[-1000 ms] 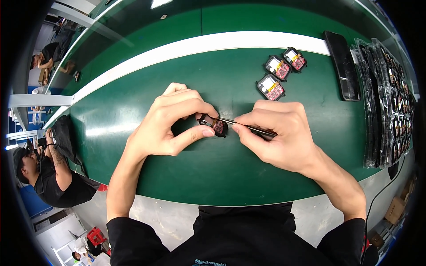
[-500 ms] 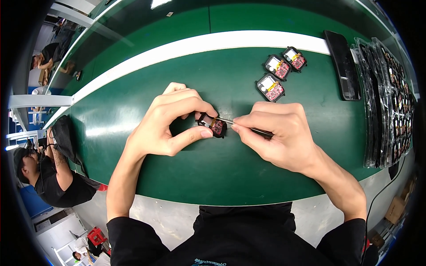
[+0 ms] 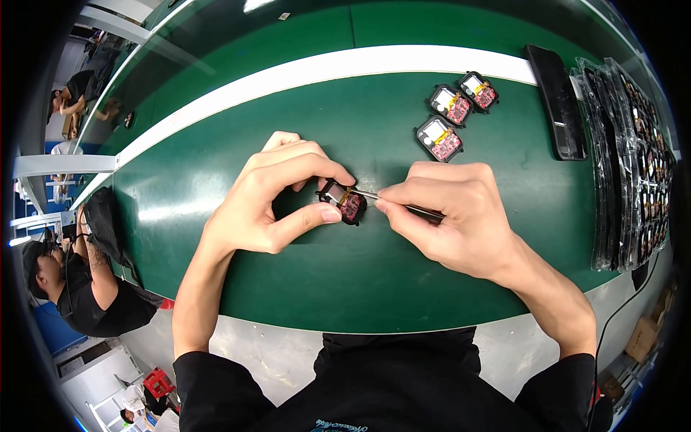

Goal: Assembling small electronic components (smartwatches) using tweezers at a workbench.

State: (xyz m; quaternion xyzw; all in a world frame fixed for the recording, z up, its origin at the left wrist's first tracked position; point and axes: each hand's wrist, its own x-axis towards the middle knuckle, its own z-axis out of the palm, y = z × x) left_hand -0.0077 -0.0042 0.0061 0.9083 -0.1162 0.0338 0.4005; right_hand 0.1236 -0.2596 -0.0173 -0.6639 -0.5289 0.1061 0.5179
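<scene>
My left hand (image 3: 277,194) pinches a small black watch-like casing (image 3: 342,202) between thumb and fingers, just above the green table or resting on it; I cannot tell which. Inside the casing show a red circuit board, a silvery block and a bit of yellow tape. A pair of slim tweezers (image 3: 416,210) with a dark body is held in my right hand (image 3: 453,216). Their silver tip reaches the casing's upper edge beside the yellow tape, close to my left forefinger. The exact contact at the tip is too small to make out.
Three similar open casings (image 3: 439,138) lie on the green table (image 3: 324,288) beyond my right hand. At the right stand a black phone-like slab (image 3: 558,104) and stacked clear trays (image 3: 626,165) full of parts. A white strip (image 3: 324,63) crosses behind. Another person (image 3: 93,288) sits at left.
Both hands keep their grips and nearly the same place. The casing looks slightly turned under the tweezer tip, and the whole view has shifted a little.
</scene>
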